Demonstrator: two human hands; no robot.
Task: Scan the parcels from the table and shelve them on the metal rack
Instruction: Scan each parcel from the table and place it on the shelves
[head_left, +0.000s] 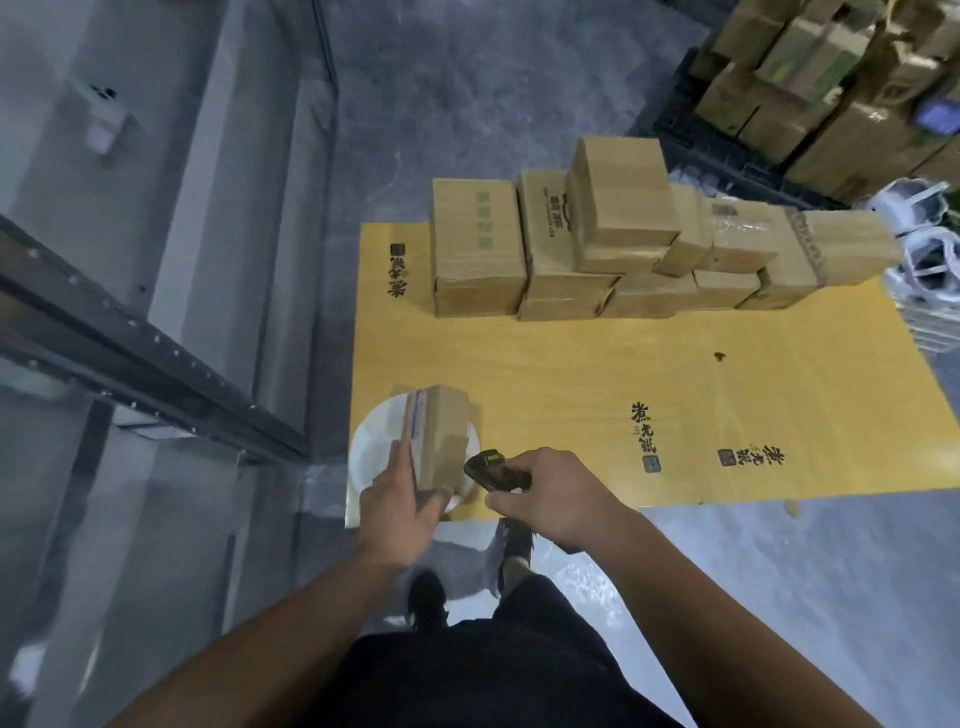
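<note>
Furthest to the left of my hands I see the metal rack, its dark perforated beam running diagonally, well apart from the bench and off to the left of the left hand.

My left hand grips a small cardboard parcel: the fingers lie straight along its left face and the thumb curls under its near end. The parcel stands ahead of that hand, its long axis running away from me, just over the bench's near left corner and above a white round dish. A pale label runs along the parcel's left edge, beside the fingers; I cannot read it.

Immediately right of the parcel, my right hand is closed round a black handheld scanner, whose head points left toward the parcel's right face and sits just beside it. I judge the scan is the step in hand, and it turns on this: the scanner faces the parcel's right side while the label lies on the left, so the parcel may need turning.

Beyond both hands, further right, the remaining stacked parcels wait at the bench's far edge.
</note>
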